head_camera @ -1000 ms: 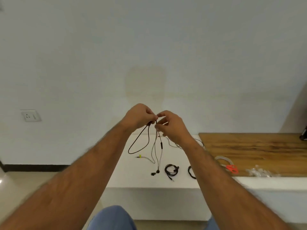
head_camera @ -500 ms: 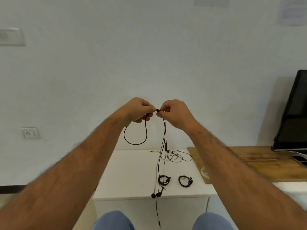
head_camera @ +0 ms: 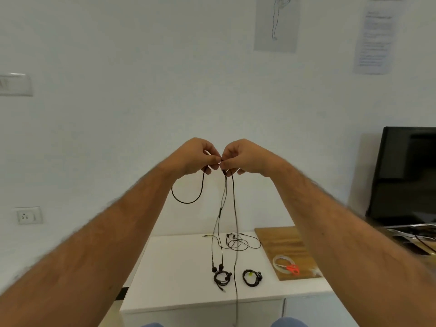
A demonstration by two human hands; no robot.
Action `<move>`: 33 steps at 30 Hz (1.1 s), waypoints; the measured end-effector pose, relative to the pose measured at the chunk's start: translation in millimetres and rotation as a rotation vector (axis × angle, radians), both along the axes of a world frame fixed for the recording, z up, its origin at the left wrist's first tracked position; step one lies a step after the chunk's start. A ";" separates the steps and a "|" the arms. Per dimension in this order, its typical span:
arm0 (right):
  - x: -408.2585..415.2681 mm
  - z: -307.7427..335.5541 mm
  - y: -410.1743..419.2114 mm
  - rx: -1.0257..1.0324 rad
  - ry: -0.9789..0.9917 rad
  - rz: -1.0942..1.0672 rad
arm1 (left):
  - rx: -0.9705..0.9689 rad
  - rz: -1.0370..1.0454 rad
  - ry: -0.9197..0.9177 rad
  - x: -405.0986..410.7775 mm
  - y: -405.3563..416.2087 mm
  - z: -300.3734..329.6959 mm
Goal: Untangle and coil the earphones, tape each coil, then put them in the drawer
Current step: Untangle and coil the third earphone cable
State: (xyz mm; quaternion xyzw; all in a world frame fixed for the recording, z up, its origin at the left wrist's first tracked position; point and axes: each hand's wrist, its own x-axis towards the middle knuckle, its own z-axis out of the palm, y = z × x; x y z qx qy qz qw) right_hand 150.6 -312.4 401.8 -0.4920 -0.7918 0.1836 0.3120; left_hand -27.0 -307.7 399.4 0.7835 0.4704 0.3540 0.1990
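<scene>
The earphones (head_camera: 225, 208) now hang higher than half a second ago, both hands raised and drawn closer together. The left hand (head_camera: 197, 156) pinches the cord with a loop drooping under it; the right hand (head_camera: 243, 156) pinches the strands whose two buds dangle just above the white desk (head_camera: 169, 267). On the desk lie two coiled sets (head_camera: 237, 277) and one loose tangled set (head_camera: 238, 241). Orange scissors (head_camera: 293, 269) rest on a wooden board (head_camera: 280, 241); a black monitor (head_camera: 405, 173) stands at right.
</scene>
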 end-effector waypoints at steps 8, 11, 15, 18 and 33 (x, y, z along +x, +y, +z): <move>6.4 34.5 -1.2 0.109 0.041 -0.039 | -0.030 -0.027 -0.066 1.4 3.5 17.4; 7.2 41.0 0.1 0.190 0.035 -0.051 | -0.067 -0.065 -0.172 3.9 3.3 21.1; 6.0 42.3 8.4 0.467 -0.250 -0.224 | -0.110 -0.126 -0.265 5.1 4.1 22.6; 2.0 42.0 9.1 0.530 -0.303 -0.303 | -0.153 -0.164 -0.254 5.3 4.7 20.9; 23.7 27.5 13.2 0.020 0.580 0.264 | -0.049 -0.144 -0.392 16.7 20.7 -0.4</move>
